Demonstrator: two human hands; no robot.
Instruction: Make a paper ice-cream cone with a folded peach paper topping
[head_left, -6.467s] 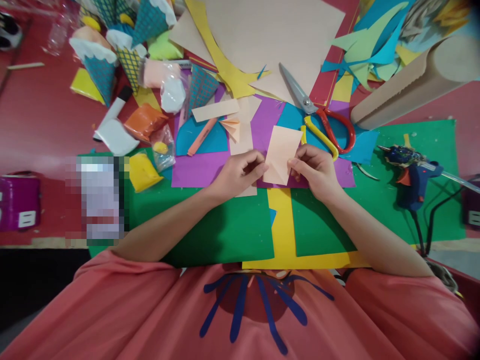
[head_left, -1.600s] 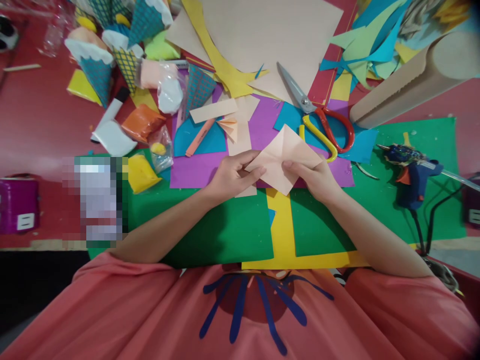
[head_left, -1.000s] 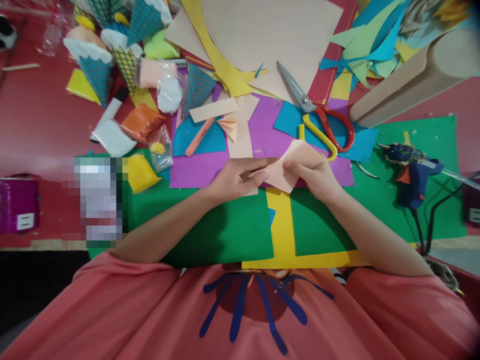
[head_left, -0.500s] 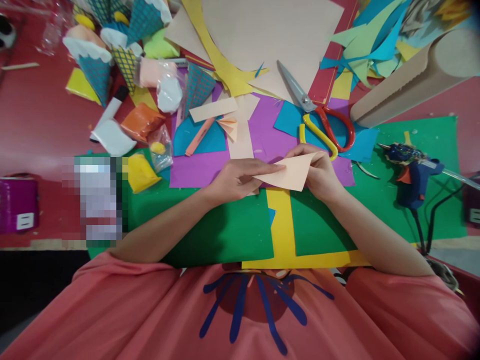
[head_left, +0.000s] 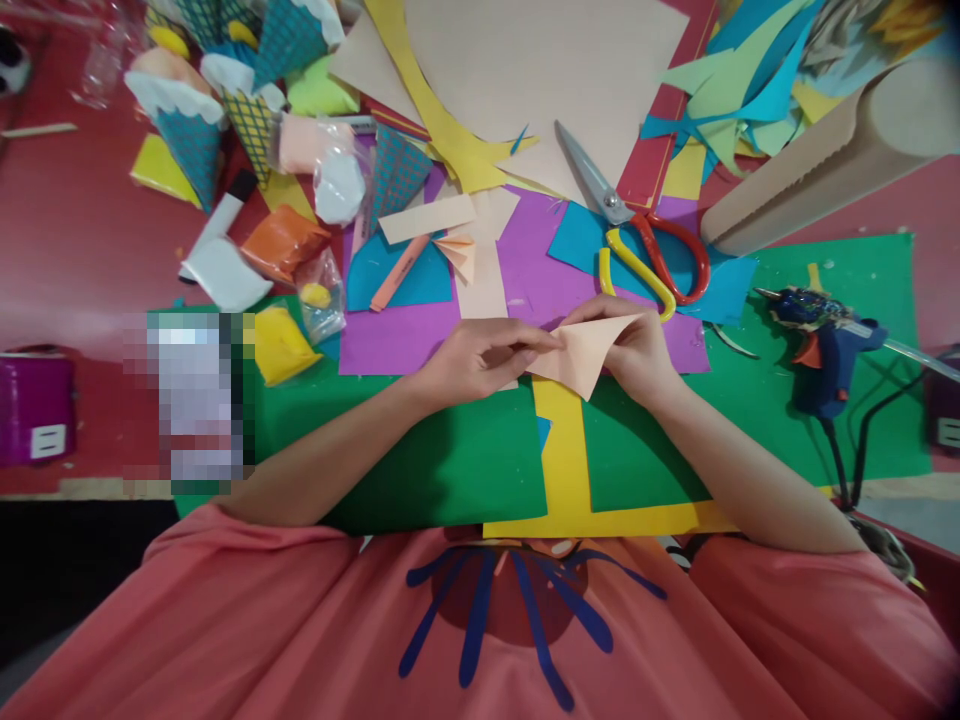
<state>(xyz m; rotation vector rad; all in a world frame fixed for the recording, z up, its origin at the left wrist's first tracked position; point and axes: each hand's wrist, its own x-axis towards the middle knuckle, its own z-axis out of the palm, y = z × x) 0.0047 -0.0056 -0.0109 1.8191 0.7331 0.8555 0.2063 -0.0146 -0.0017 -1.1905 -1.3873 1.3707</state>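
A peach paper piece (head_left: 581,352), folded into a triangle, hangs just above the table between both hands. My left hand (head_left: 476,356) pinches its left corner with thumb and fingers. My right hand (head_left: 637,345) grips its right side, fingers curled behind the fold. Under the hands lie a purple sheet (head_left: 390,335), a green sheet (head_left: 450,460) and a yellow paper strip (head_left: 564,450). A small folded peach fan (head_left: 461,252) rests on the paper farther back.
Red-and-yellow scissors (head_left: 645,255) lie just beyond my right hand. A blue glue gun (head_left: 821,345) with its cord sits at the right. Patterned paper cones (head_left: 202,130), clay bags (head_left: 289,240) and paper scraps crowd the back left. A large beige sheet (head_left: 540,70) and paper roll (head_left: 832,160) lie behind.
The peach paper was opened out as a diamond, then folded over into a triangle. It has now turned slightly, its point facing down toward me, and my left hand has closed on its corner.
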